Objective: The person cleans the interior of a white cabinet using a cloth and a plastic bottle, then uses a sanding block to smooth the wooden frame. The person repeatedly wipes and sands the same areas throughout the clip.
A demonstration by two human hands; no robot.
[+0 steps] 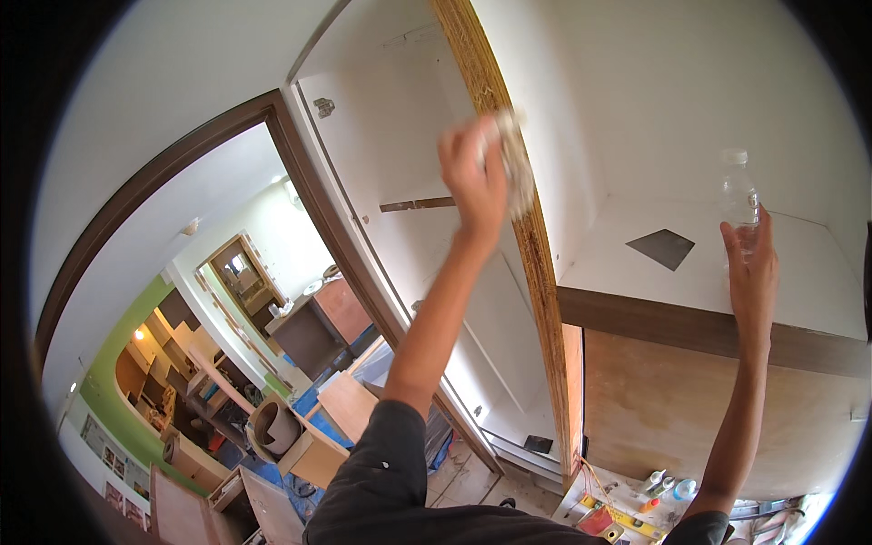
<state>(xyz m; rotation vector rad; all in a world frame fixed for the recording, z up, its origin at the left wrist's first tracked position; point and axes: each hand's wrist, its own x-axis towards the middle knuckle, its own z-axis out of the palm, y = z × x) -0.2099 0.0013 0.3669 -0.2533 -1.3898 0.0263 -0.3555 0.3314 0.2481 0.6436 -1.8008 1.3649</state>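
My left hand presses a crumpled, pale cloth against the upper part of a brown wood-grain edge strip on an upright cabinet panel; hand and cloth are blurred. Over the white shelf on the right, my right hand grips a clear plastic bottle with a white cap, held upright around its lower part. Whether the bottle's base touches the shelf is hidden by my hand. A dark, four-sided flat piece lies on the white shelf, left of the bottle.
Left of the strip stands a tall white cabinet without a door, with hinges on its side. Below right, a yellow spirit level, small bottles and orange wires lie on a low surface. Beyond the brown door frame are boards and boxes.
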